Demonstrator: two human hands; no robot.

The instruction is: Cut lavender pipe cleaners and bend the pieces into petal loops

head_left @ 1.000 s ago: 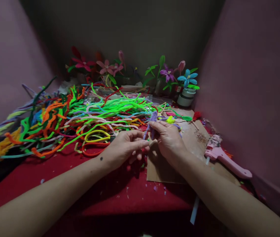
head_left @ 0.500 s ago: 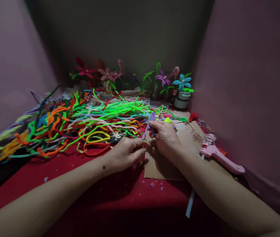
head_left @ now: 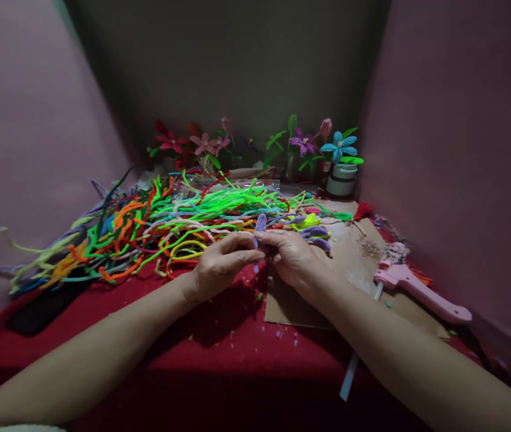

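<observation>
A purple pipe cleaner loop [head_left: 259,227] stands up between my two hands. My left hand [head_left: 222,264] pinches its lower part with thumb and fingers. My right hand [head_left: 292,257] grips it from the other side, fingers closed. Both hands hover over the red cloth [head_left: 192,348] at the left edge of a brown cardboard sheet [head_left: 358,252]. Just beyond my right hand lie purple folded petals [head_left: 316,236] and a yellow-green piece [head_left: 306,222].
A big heap of coloured pipe cleaners [head_left: 161,222] spreads across the left and middle. Finished pipe cleaner flowers [head_left: 322,144] stand in pots at the back. A pink glue gun [head_left: 417,288] lies on the right. Pink walls close in on both sides.
Both hands have shifted slightly left and come closer together around the purple loop. The camera view has turned a little, so the heap sits further right.
</observation>
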